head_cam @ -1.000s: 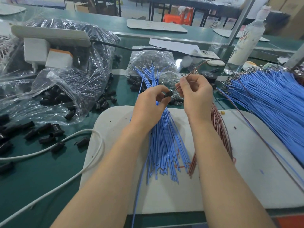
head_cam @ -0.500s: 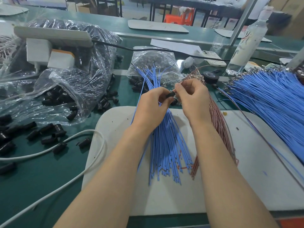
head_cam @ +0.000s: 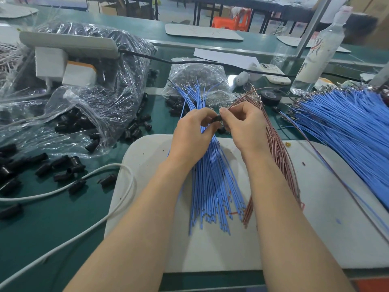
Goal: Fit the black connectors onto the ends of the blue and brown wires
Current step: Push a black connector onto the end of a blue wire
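Head view: above the far edge of the pale grey work mat (head_cam: pixel 315 207), the left hand (head_cam: pixel 190 131) pinches a small black plastic connector (head_cam: pixel 216 119), and the right hand (head_cam: pixel 245 125) pinches a thin brown wire (head_cam: pixel 250 93) at it. An off-axis push could bend the wire end or dislodge the connector. Its long axis lies roughly left-right, mouth apparently rightward.

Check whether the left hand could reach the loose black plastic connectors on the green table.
Probably yes: the loose black plastic connectors lie uncovered left of the left hand, only a white cable nearby, though it now pinches one black connector.
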Motion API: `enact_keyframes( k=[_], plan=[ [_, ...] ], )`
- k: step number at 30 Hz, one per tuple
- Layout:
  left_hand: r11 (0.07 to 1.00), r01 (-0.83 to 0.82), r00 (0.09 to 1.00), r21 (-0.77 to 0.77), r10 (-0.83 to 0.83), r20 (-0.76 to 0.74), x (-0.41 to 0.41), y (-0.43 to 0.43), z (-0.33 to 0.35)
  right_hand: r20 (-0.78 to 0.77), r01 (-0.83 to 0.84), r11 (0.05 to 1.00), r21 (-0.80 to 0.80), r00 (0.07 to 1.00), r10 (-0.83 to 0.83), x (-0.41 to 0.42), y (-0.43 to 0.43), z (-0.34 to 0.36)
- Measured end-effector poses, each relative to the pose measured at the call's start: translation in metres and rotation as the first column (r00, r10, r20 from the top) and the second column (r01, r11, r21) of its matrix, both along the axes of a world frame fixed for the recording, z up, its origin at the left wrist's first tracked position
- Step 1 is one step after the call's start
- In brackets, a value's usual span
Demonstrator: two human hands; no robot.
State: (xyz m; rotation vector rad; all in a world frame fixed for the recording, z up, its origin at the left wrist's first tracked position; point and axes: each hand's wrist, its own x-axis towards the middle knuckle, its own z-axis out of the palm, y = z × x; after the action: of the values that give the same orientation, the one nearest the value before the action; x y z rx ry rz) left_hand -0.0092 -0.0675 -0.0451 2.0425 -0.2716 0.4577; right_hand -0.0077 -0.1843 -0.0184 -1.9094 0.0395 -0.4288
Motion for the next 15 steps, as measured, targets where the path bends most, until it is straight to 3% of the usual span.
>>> enact_keyframes(
  k=[3,6,8,15],
  plan=[
    [1.000,0.011,1.000,-0.003,-0.011,-0.003,-0.0010,0.0003,0.0003,-0.004,-0.035,0.988,0.150,0.999,0.036,-0.0022,0.0004,0.0026],
    [1.000,0.024,1.000,-0.007,-0.024,-0.003,-0.0021,-0.0005,0.0013,0.022,-0.045,0.902,0.429,0.999,0.040,-0.0019,-0.0022,0.0072],
    [1.000,0.029,1.000,-0.002,-0.029,-0.001,-0.0024,-0.0009,0.0021,0.033,-0.019,0.870,0.493,0.999,0.003,-0.0008,-0.0045,0.0084],
    [0.998,0.011,1.000,-0.054,-0.010,0.019,-0.0050,-0.0005,0.0054,0.076,0.009,0.971,0.240,0.997,-0.028,0.0005,-0.0012,0.0016]
  ],
)
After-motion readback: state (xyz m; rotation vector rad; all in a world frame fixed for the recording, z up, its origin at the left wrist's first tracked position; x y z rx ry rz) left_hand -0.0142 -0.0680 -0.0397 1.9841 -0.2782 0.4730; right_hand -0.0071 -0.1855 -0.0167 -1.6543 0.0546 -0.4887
